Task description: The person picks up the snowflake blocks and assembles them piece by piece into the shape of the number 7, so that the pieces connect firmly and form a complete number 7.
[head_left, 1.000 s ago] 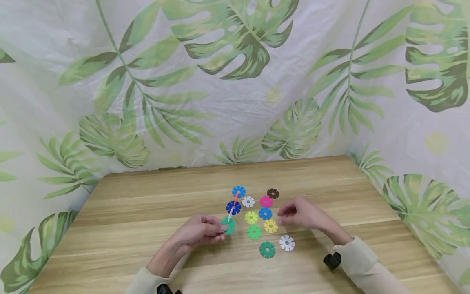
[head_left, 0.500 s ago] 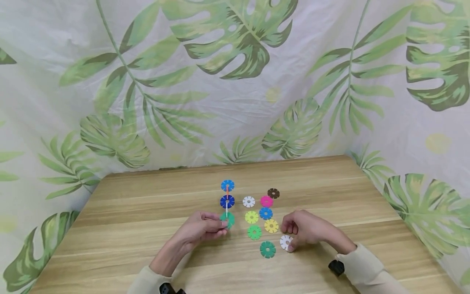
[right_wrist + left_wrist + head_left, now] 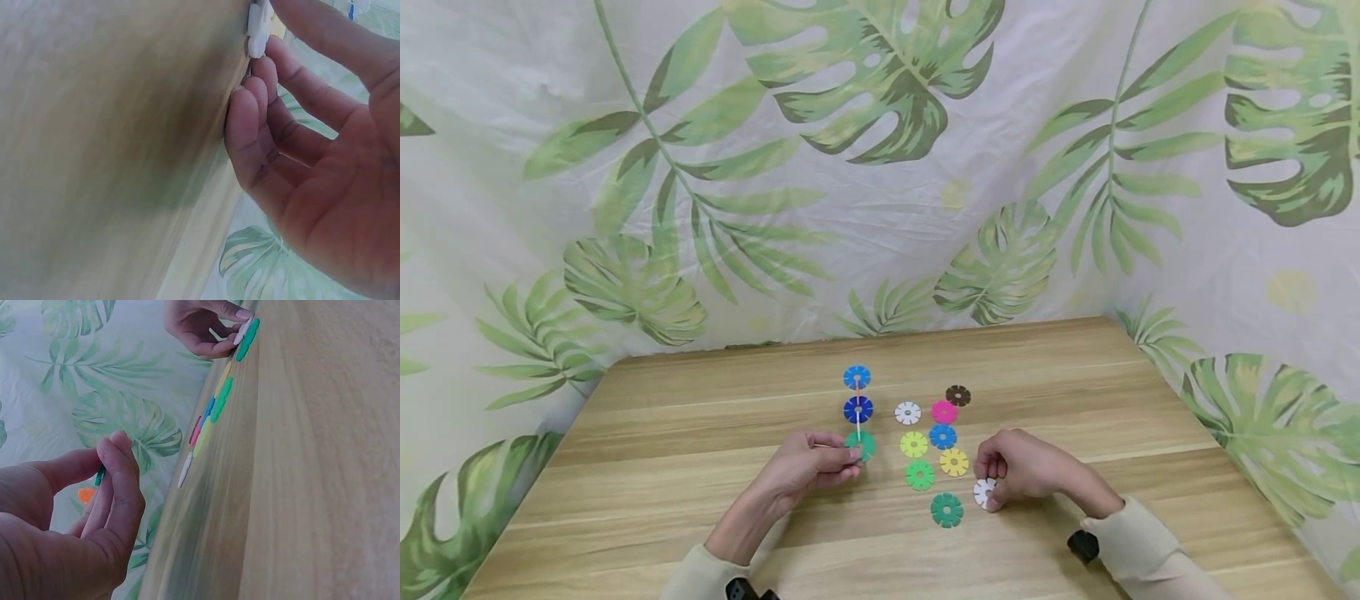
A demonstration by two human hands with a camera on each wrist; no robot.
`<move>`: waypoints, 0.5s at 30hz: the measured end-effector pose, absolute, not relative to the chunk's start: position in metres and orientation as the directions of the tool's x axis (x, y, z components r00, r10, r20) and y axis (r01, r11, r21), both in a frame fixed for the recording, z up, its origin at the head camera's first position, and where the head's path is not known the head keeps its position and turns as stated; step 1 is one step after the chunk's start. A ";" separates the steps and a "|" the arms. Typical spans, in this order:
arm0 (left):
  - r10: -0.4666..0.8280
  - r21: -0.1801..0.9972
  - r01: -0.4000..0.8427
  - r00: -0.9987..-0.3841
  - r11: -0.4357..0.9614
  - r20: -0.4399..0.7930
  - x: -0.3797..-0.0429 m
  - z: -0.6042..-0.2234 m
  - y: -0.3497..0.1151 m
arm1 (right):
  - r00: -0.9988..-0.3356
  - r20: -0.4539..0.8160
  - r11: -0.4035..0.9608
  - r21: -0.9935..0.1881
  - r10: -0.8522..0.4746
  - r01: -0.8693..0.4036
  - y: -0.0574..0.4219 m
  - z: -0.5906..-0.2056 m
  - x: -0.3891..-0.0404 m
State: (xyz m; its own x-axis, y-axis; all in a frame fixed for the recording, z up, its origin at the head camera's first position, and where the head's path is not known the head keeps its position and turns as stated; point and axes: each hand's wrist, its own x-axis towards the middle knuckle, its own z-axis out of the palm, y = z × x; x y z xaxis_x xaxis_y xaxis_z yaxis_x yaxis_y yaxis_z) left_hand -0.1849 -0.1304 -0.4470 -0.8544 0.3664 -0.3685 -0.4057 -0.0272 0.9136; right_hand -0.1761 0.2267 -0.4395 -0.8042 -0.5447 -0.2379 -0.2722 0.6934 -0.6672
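Observation:
My left hand pinches a teal-green notched disc between thumb and fingers. That disc ends a joined chain: a white disc seen edge-on, a dark blue disc, an orange disc edge-on and a light blue disc. In the left wrist view the fingers hide most of the teal disc. At the right, my right hand pinches a white notched disc near the tabletop. The right wrist view has this white disc between thumb and fingertips.
Loose discs lie on the wooden table between the hands: white, yellow-green, green, dark green, yellow, blue, pink and brown. A leaf-print cloth hangs behind.
My left hand has swung the chain leftward and more upright in view. The right hand has come down from beside the yellow disc and taken hold of the white disc.

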 end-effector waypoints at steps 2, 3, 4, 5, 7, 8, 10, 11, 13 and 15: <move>0.361 0.915 -0.403 -0.857 -0.023 -0.368 -0.185 -0.448 -0.130 | -0.809 -0.238 0.696 -0.667 -0.538 -0.266 0.226 -0.439 -0.175; 0.359 0.916 -0.400 -0.858 -0.021 -0.367 -0.185 -0.448 -0.130 | -0.813 -0.239 0.698 -0.666 -0.532 -0.261 0.226 -0.438 -0.175; 0.357 0.917 -0.398 -0.860 -0.018 -0.366 -0.185 -0.448 -0.130 | -0.817 -0.240 0.701 -0.667 -0.524 -0.254 0.225 -0.438 -0.174; 0.355 0.919 -0.395 -0.861 -0.015 -0.364 -0.185 -0.448 -0.130 | -0.822 -0.239 0.702 -0.667 -0.517 -0.248 0.225 -0.438 -0.174; 0.350 0.922 -0.388 -0.864 -0.007 -0.361 -0.186 -0.449 -0.129 | -0.832 -0.237 0.704 -0.671 -0.503 -0.234 0.225 -0.437 -0.174; 0.348 0.923 -0.385 -0.866 -0.003 -0.360 -0.186 -0.449 -0.129 | -0.835 -0.234 0.701 -0.676 -0.499 -0.229 0.225 -0.437 -0.174; 0.343 0.926 -0.378 -0.869 0.004 -0.356 -0.186 -0.450 -0.129 | -0.836 -0.226 0.683 -0.697 -0.501 -0.220 0.225 -0.437 -0.174; 0.341 0.927 -0.376 -0.870 0.006 -0.355 -0.186 -0.450 -0.129 | -0.833 -0.222 0.667 -0.713 -0.507 -0.216 0.225 -0.437 -0.174; 0.336 0.928 -0.373 -0.873 0.009 -0.354 -0.186 -0.450 -0.128 | -0.823 -0.211 0.630 -0.747 -0.527 -0.212 0.225 -0.436 -0.174; 0.333 0.928 -0.371 -0.874 0.012 -0.354 -0.186 -0.451 -0.128 | -0.809 -0.197 0.587 -0.781 -0.553 -0.211 0.226 -0.434 -0.174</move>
